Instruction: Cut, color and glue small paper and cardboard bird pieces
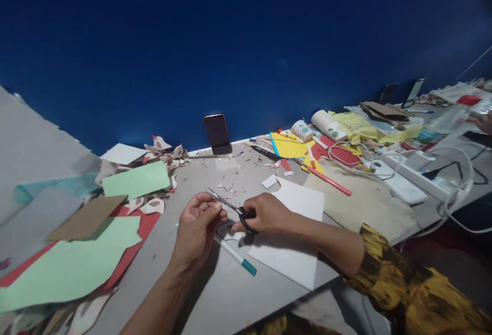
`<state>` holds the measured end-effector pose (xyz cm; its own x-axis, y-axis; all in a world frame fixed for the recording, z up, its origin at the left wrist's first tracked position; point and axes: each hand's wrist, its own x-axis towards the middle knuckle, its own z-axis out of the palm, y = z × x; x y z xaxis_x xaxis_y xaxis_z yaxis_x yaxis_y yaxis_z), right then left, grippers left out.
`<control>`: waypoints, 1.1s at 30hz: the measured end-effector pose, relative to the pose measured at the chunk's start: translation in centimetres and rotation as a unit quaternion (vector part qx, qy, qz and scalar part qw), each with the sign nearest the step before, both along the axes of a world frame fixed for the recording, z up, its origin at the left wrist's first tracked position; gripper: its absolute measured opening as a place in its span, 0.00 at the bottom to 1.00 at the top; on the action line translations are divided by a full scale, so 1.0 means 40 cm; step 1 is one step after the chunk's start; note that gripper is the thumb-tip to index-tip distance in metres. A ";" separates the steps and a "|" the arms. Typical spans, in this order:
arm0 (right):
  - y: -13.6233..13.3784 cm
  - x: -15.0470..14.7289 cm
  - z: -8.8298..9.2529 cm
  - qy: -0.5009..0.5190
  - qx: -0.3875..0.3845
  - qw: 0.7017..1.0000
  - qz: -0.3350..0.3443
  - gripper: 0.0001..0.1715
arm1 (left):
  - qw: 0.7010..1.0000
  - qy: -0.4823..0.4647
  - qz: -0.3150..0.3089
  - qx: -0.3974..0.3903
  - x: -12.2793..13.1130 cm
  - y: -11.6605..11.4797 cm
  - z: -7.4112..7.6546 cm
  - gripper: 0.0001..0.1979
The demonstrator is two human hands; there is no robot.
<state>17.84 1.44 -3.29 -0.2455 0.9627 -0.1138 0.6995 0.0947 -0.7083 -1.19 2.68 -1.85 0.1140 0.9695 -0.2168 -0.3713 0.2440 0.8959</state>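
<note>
My right hand (pixel 269 212) has its fingers in the black handles of a pair of scissors (pixel 248 215), whose blades point left. Close to those blades, my left hand (pixel 199 217) is closed, thumb pressed against the fingers; whatever it pinches is too small or hidden to name. Below both hands a white marker with a teal cap (pixel 235 254) lies on the grey table (pixel 226 294). A white sheet of paper (pixel 288 265) lies under my right hand and forearm. Small paper scraps (pixel 230 189) are scattered beyond my hands.
A phone (pixel 217 134) leans against the blue wall. Green paper (pixel 77 268), brown card (pixel 88 217) and bird-shaped cutouts (pixel 154 205) are piled left. To the right are a red pencil-like stick (pixel 330 181), paper cups (pixel 329 124), a power strip (pixel 418 176), cables and a bottle (pixel 442 124).
</note>
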 end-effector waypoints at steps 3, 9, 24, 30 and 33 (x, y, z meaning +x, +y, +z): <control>0.020 0.024 0.019 -0.065 0.020 0.997 -0.045 0.27 | 0.997 -0.074 -0.025 -0.016 -0.010 0.011 0.017 0.22; 0.066 0.109 0.045 -0.195 0.079 0.976 -0.059 0.28 | 0.991 -0.123 0.053 0.001 -0.045 0.056 0.037 0.18; 0.098 0.159 0.015 -0.296 0.120 0.940 -0.118 0.28 | 0.988 0.079 0.109 0.070 -0.118 0.126 -0.005 0.13; 0.105 0.166 0.004 -0.311 0.132 0.933 -0.122 0.28 | 0.964 0.242 -0.036 0.105 -0.089 0.093 0.006 0.03; 0.112 0.167 0.001 -0.306 0.141 0.933 -0.126 0.27 | 0.898 0.338 -0.244 0.140 -0.002 0.058 0.000 0.01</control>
<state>24.52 5.93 -3.26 0.0203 0.9940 0.1077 0.9901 -0.0050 -0.1402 -1.28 5.01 -1.84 0.4744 0.8669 -0.1527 0.3705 -0.0393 0.9280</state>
